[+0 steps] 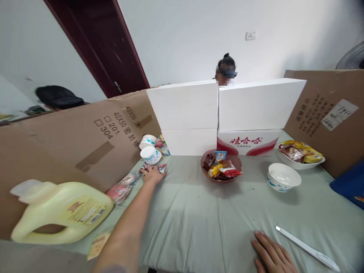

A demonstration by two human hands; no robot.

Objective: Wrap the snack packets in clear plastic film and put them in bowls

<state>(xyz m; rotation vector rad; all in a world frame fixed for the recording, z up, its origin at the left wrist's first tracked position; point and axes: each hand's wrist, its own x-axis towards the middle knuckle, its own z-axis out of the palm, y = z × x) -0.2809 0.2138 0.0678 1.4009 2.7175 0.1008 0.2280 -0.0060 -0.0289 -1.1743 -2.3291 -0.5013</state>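
My left hand [153,175] reaches to the far left of the table, its fingers curled over a small snack packet [162,167] lying flat there. Part of that packet is hidden under the hand. Just behind stand two white paper bowls with blue patterns, the nearer bowl [150,155] close to my fingers and the farther bowl [148,141] tilted. My right hand [273,253] rests flat near the front edge, fingers stretched out, holding nothing. Beside it lies a long white tool [308,248] with a metal tip.
A reddish glass bowl [204,167] of snacks stands mid-table, before white boxes [189,110]. Rightward are a white paper bowl [283,177] and a white dish [301,164] of snacks. A yellow jug [85,212] and pink packets [122,188] line the left cardboard [71,140]. A person [226,70] sits behind.
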